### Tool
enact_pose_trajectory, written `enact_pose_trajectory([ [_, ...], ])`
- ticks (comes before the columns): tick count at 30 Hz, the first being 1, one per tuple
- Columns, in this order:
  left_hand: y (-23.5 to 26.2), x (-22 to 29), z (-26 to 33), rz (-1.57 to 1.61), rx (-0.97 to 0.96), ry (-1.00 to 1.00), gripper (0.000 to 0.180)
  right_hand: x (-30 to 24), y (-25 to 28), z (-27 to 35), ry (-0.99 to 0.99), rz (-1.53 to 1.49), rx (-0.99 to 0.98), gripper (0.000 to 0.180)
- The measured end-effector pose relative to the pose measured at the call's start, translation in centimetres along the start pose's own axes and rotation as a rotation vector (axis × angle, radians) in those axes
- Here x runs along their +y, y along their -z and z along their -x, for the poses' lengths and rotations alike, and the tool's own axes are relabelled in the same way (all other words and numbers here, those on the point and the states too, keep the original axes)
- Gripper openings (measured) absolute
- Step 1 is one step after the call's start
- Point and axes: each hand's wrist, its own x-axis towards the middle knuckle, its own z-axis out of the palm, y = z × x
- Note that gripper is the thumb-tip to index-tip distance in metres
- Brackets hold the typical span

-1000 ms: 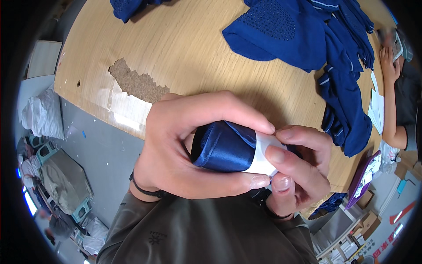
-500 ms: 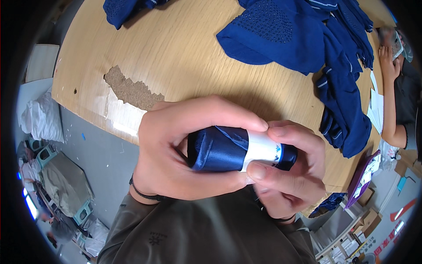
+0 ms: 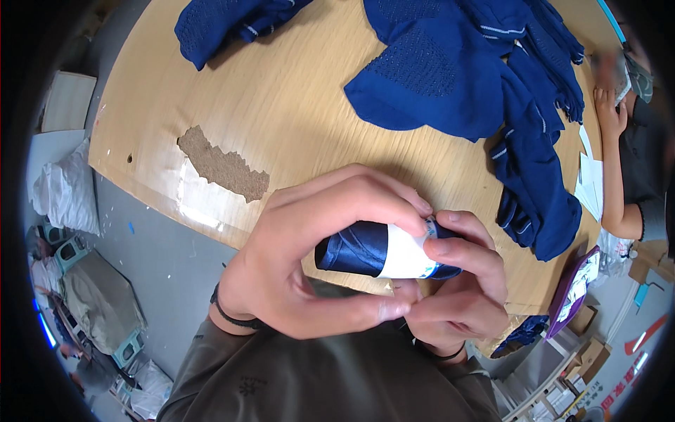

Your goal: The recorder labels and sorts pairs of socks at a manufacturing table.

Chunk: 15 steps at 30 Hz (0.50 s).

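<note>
Between my hands is a roll of glossy dark blue fabric (image 3: 354,250), with a white paper band (image 3: 406,254) wrapped around it. My left hand (image 3: 320,239) curves around the roll from the left, its index fingertip on the upper edge of the band. The left thumb reaches below the roll and meets the right hand's fingers there. My right hand (image 3: 467,278) grips the roll's right end, with fingers on the band's edge. A small pale corner, perhaps of the band, sticks out below the roll. The palms hide part of the right end.
Dark blue knit socks (image 3: 450,91) with dotted patches lie piled at the far right of the wooden table (image 3: 302,105), another (image 3: 218,32) at the far left. A torn brown patch (image 3: 223,165) marks the tabletop. At right are white papers (image 3: 589,184) and another person's arm (image 3: 613,162).
My left thumb has come off the band and dropped below the roll, opening a gap. The right fingers have shifted onto the band's upper edge. The view has tilted slightly.
</note>
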Motion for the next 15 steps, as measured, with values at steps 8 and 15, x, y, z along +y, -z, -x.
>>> enact_pose_trajectory([
  [8, -0.62, -0.51, 0.35, -0.011, 0.075, 0.065, 0.034, 0.15, -0.80, -0.59, -0.218, -0.074, 0.090, 0.045],
  [15, -0.89, -0.33, 0.42, -0.075, 0.184, -0.053, 0.047, 0.37, -0.62, -0.37, -0.246, -0.128, 0.021, 0.059],
])
